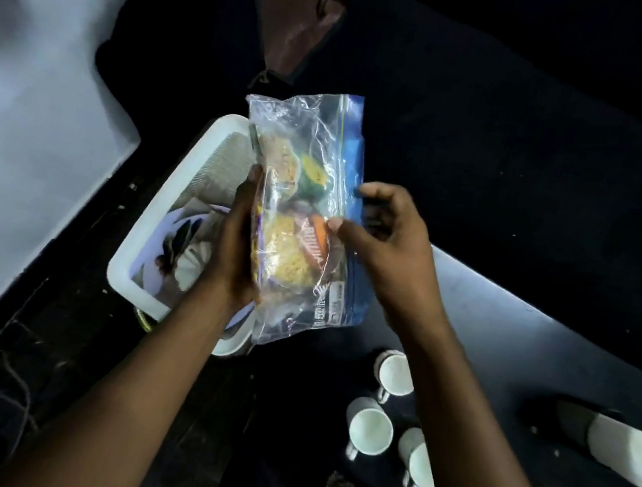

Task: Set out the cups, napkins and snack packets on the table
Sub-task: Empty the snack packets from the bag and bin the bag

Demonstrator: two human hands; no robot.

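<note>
Left hand [236, 242] grips clear zip bag of snack packets [303, 214], frame centre; right hand [385, 241] fingers pinch blue seal edge; peel seal steadily, keep bag upright

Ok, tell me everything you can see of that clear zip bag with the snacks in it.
The zip bag is clear, crinkled plastic with a blue zip strip along its right edge. Inside are several snack packets: yellowish ones, a green-yellow one, an orange-brown one. It is held in the air, roughly upright, above the white basket. The left hand grips its left edge; the right hand pinches near the blue strip. Whether the zip is open cannot be told.
</note>
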